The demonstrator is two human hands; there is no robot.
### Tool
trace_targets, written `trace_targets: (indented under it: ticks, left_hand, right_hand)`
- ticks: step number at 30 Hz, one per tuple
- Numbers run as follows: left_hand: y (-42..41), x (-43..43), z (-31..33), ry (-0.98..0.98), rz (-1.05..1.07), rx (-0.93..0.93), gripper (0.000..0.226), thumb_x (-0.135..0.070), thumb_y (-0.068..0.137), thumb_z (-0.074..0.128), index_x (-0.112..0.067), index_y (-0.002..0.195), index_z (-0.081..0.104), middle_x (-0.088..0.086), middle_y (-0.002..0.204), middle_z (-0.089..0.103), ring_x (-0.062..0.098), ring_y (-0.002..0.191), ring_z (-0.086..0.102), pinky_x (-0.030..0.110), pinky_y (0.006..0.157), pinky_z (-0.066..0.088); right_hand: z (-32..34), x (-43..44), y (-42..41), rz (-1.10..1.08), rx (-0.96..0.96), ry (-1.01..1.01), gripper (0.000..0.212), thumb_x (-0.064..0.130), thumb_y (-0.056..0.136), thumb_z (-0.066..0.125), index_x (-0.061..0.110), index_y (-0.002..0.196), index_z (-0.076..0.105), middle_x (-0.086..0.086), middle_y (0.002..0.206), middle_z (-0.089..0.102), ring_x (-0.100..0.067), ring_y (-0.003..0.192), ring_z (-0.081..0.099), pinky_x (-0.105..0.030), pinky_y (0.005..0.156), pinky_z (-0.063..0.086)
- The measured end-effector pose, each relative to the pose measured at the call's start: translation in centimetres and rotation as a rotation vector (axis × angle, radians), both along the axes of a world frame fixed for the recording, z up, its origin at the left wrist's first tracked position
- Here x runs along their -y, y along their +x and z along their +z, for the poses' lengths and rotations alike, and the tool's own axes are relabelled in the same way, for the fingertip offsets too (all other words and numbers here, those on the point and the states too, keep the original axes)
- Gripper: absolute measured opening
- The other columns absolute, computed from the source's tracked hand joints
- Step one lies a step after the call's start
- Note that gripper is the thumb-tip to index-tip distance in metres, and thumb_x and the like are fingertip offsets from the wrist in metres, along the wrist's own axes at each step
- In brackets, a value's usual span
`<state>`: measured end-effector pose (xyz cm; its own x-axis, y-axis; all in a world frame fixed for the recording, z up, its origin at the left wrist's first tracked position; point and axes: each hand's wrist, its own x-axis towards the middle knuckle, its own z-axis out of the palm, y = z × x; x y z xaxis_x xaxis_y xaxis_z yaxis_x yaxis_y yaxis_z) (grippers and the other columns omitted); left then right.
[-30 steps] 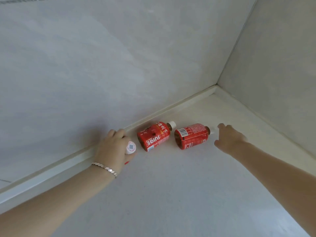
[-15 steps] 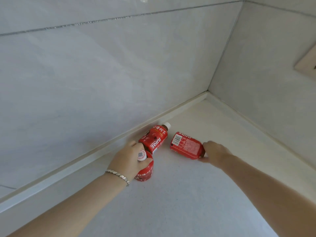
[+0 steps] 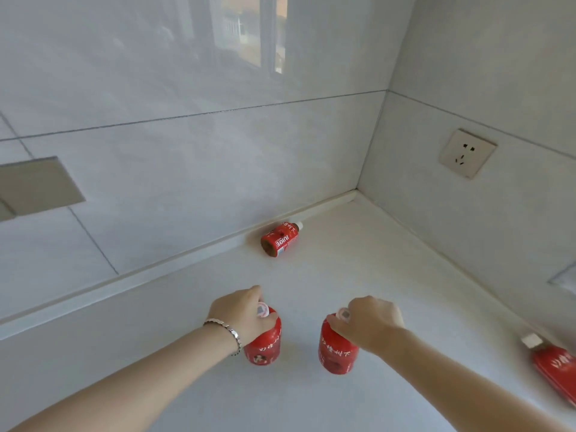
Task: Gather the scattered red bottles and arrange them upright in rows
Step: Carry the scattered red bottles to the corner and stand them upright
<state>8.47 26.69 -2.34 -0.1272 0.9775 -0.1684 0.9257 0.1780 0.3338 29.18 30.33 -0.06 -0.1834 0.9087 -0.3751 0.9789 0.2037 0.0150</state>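
My left hand (image 3: 241, 313), with a silver bracelet at the wrist, grips the neck of an upright red bottle (image 3: 263, 346) with a white cap. My right hand (image 3: 371, 322) grips the neck of a second upright red bottle (image 3: 336, 353) a short gap to its right. Both stand on the white countertop (image 3: 358, 263). A third red bottle (image 3: 280, 238) lies on its side against the back wall ledge, cap pointing right. A fourth red bottle (image 3: 553, 369) lies at the right edge of view, partly cut off.
Grey tiled walls meet in a corner at the back right. A wall socket (image 3: 467, 152) sits on the right wall. A raised ledge (image 3: 156, 269) runs along the foot of the back wall.
Both hands pulled back from the wall toward me, each bringing a bottle. The right bottle went from lying on its side to upright. One bottle stayed by the ledge.
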Motion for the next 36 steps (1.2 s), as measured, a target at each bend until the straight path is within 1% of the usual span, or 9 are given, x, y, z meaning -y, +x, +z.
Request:
trace_targets:
  ticks: [2, 7, 12, 18, 22, 26, 28, 33, 36]
  left_hand:
    - [0.5, 4.1, 1.3, 0.023, 0.007, 0.007, 0.026, -0.045, 0.082, 0.056, -0.023, 0.084, 0.042, -0.007, 0.081, 0.051, 0.019, 0.078, 0.049, 0.025, 0.066, 0.037]
    - [0.5, 14.9, 3.5, 0.088, 0.138, 0.059, 0.024, -0.046, 0.080, 0.057, -0.025, 0.082, 0.046, -0.011, 0.068, 0.047, 0.017, 0.077, 0.050, 0.022, 0.054, 0.031]
    - [-0.6, 25.7, 4.9, 0.119, 0.249, 0.039, 0.025, -0.047, 0.080, 0.058, -0.024, 0.081, 0.047, -0.007, 0.082, 0.055, 0.018, 0.079, 0.051, 0.024, 0.067, 0.036]
    - [-5.2, 37.2, 6.2, 0.098, 0.406, 0.033, 0.025, -0.046, 0.079, 0.059, -0.024, 0.081, 0.049, -0.007, 0.083, 0.056, 0.018, 0.079, 0.052, 0.024, 0.067, 0.037]
    - [-10.6, 44.5, 6.5, 0.092, 0.529, 0.040, 0.026, -0.044, 0.079, 0.060, -0.021, 0.079, 0.049, -0.004, 0.084, 0.058, 0.022, 0.083, 0.058, 0.026, 0.067, 0.038]
    - [-18.0, 51.8, 5.8, 0.089, 0.657, 0.031, 0.027, -0.044, 0.082, 0.058, -0.019, 0.081, 0.049, 0.000, 0.088, 0.063, 0.024, 0.091, 0.063, 0.029, 0.068, 0.044]
    - [-22.0, 55.1, 5.4, 0.080, 0.704, 0.004, 0.027, -0.045, 0.083, 0.056, -0.019, 0.081, 0.048, 0.001, 0.087, 0.064, 0.023, 0.088, 0.063, 0.030, 0.068, 0.045]
    - [-33.7, 62.3, 3.3, 0.082, 0.832, -0.008, 0.026, -0.043, 0.084, 0.056, -0.020, 0.080, 0.045, -0.002, 0.078, 0.056, 0.020, 0.078, 0.056, 0.029, 0.066, 0.041]
    - [-39.9, 65.0, 1.6, 0.100, 0.907, 0.023, 0.030, -0.039, 0.083, 0.059, -0.022, 0.067, 0.040, -0.004, 0.065, 0.049, 0.021, 0.071, 0.052, 0.028, 0.062, 0.036]
  right_hand:
    - [1.3, 3.6, 0.0, 0.077, 0.019, 0.025, 0.046, 0.058, 0.091, 0.033, 0.018, 0.074, 0.049, 0.002, 0.077, 0.054, -0.020, 0.082, 0.058, -0.025, 0.066, 0.040]
    - [4.5, 12.6, -1.3, 0.209, -0.020, 0.149, 0.045, 0.056, 0.091, 0.034, 0.016, 0.080, 0.051, 0.000, 0.081, 0.054, -0.020, 0.077, 0.051, -0.026, 0.065, 0.038]
    - [6.3, 21.1, -3.7, 0.287, -0.079, 0.159, 0.050, 0.056, 0.090, 0.035, 0.017, 0.060, 0.041, 0.003, 0.065, 0.046, -0.021, 0.076, 0.051, -0.024, 0.055, 0.033]
    - [7.0, 29.4, -9.4, 0.446, -0.100, 0.144, 0.051, 0.060, 0.089, 0.036, 0.016, 0.066, 0.046, 0.003, 0.063, 0.045, -0.020, 0.076, 0.052, -0.026, 0.062, 0.039]
    - [6.9, 34.6, -15.6, 0.550, -0.119, 0.152, 0.048, 0.061, 0.088, 0.037, 0.016, 0.078, 0.051, 0.003, 0.065, 0.047, -0.021, 0.076, 0.051, -0.026, 0.064, 0.038]
    - [6.0, 39.3, -23.6, 0.623, -0.114, 0.121, 0.050, 0.063, 0.087, 0.037, 0.018, 0.064, 0.043, 0.005, 0.062, 0.043, -0.021, 0.077, 0.053, -0.025, 0.064, 0.039]
    - [5.4, 41.3, -28.0, 0.658, -0.114, 0.113, 0.051, 0.063, 0.086, 0.037, 0.019, 0.061, 0.040, 0.005, 0.063, 0.044, -0.021, 0.076, 0.053, -0.024, 0.060, 0.037]
    - [3.1, 46.1, -40.1, 0.695, -0.111, 0.081, 0.046, 0.060, 0.088, 0.037, 0.016, 0.082, 0.052, 0.001, 0.079, 0.056, -0.020, 0.077, 0.054, -0.023, 0.058, 0.035]
    - [1.4, 48.3, -46.5, 0.655, -0.113, 0.026, 0.044, 0.057, 0.088, 0.039, 0.016, 0.079, 0.051, 0.003, 0.073, 0.054, -0.019, 0.076, 0.055, -0.022, 0.057, 0.035]
